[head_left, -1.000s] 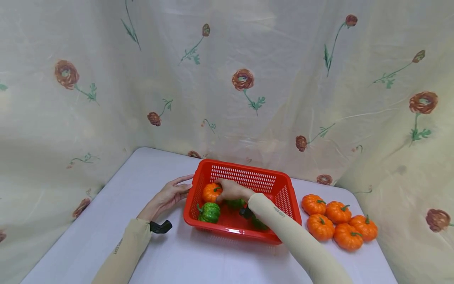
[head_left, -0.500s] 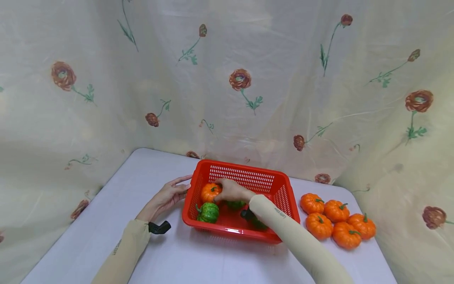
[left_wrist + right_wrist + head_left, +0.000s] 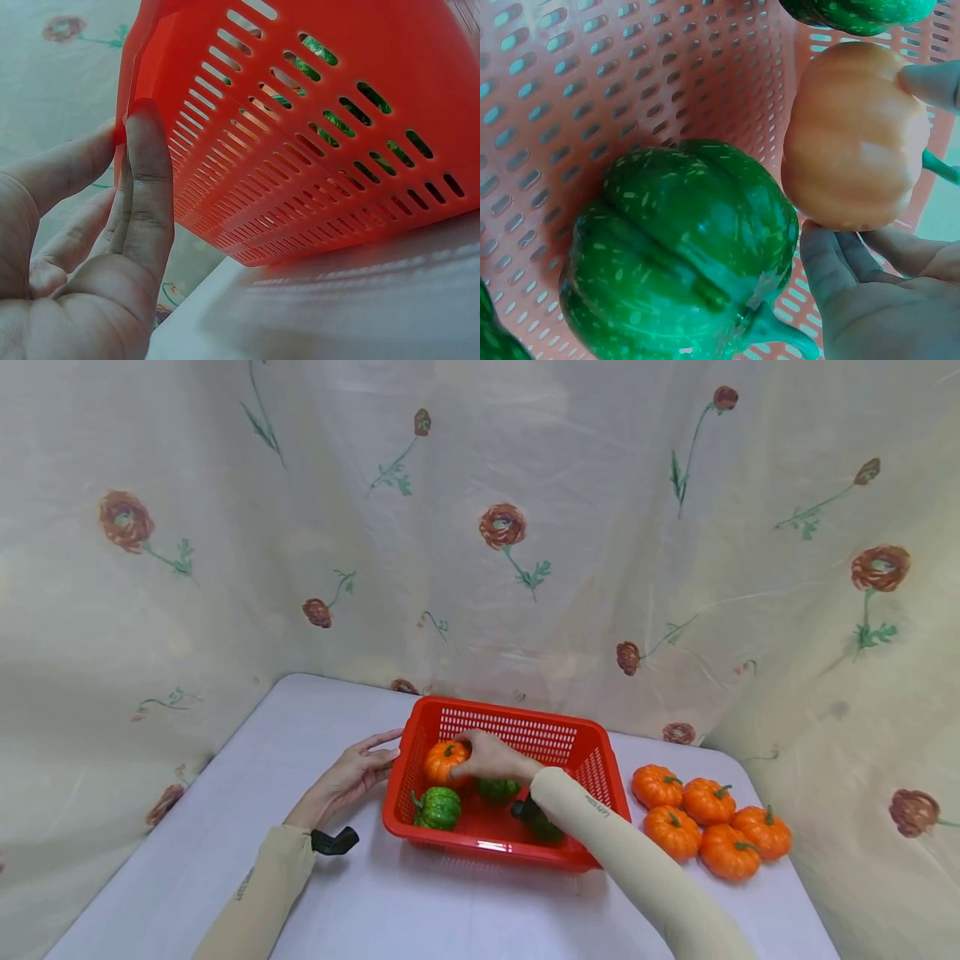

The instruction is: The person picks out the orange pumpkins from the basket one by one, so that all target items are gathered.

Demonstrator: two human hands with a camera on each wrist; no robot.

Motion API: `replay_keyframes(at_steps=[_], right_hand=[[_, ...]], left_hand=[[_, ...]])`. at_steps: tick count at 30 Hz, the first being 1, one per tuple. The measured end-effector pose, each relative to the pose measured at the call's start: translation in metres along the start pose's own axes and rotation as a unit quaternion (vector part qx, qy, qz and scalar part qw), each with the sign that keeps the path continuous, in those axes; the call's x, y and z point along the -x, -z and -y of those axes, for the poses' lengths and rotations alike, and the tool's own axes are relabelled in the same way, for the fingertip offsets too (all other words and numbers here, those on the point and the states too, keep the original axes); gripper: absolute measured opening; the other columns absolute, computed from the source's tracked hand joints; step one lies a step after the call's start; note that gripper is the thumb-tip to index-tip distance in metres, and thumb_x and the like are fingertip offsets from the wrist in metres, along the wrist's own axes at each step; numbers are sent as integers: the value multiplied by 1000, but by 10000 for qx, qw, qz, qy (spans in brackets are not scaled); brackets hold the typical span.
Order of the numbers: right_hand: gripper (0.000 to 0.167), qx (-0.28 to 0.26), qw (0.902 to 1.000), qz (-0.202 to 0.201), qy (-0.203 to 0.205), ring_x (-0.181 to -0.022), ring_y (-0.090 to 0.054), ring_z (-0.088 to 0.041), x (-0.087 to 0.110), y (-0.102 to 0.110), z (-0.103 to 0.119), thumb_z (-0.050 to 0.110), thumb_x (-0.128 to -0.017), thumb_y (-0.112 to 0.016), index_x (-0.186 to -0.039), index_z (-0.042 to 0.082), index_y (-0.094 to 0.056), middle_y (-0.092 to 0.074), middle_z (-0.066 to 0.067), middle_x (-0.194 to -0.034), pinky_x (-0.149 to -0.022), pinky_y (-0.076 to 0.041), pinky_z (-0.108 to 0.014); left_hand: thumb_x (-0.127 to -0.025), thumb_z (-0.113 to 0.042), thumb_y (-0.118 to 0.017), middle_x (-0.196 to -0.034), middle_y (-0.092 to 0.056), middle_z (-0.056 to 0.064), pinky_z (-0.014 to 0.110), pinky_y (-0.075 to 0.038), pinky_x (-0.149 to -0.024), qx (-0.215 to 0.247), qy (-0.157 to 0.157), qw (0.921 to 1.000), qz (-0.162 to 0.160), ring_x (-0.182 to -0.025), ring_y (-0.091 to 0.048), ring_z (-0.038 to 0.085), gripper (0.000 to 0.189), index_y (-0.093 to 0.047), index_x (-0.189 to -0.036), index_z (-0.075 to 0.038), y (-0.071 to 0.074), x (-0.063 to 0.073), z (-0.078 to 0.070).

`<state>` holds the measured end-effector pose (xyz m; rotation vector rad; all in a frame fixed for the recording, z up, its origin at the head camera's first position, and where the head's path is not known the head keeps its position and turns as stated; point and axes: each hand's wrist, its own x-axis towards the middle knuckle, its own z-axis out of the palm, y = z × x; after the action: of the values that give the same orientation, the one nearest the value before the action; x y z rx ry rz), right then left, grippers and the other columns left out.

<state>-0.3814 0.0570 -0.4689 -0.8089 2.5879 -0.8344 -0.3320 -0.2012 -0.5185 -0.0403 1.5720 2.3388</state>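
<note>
A red plastic basket (image 3: 517,852) with slotted walls stands on the table. My left hand (image 3: 355,781) pinches its left rim; in the left wrist view the thumb (image 3: 150,180) lies along the outer side and other fingers reach behind the rim. Inside the basket, my right hand (image 3: 491,756) grips a small orange pumpkin (image 3: 441,766) from its right side. The right wrist view shows this orange pumpkin (image 3: 855,142) between the thumb and fingers, its green stem pointing right. Speckled green pumpkins (image 3: 437,808) sit around it, one large green pumpkin (image 3: 682,247) close beside it.
Several orange pumpkins (image 3: 672,833) lie grouped on the white table (image 3: 360,902), right of the basket. A flower-patterned curtain (image 3: 420,527) hangs behind and along both sides. My right forearm (image 3: 645,868) crosses the basket's front right corner.
My right hand has risen slightly with the orange pumpkin in its grip. The left hand keeps its place at the rim. The whole head view has shifted a little.
</note>
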Motion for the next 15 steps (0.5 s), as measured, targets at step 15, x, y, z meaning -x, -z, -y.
replay_keyframes(at_steps=[15], right_hand=[[66,347,9987,373,2,-90,-59,-12,-7,-6,4,29,-75,-78,-132,3,-56,-66,-8,-116,-84,-51,-27]], left_hand=[[-93,-7,-63,-107,-70,5,29,-57,-88,16,-24,10000,-12,-96,-68,17,60,-39,-147,-12,0,-1,-1]])
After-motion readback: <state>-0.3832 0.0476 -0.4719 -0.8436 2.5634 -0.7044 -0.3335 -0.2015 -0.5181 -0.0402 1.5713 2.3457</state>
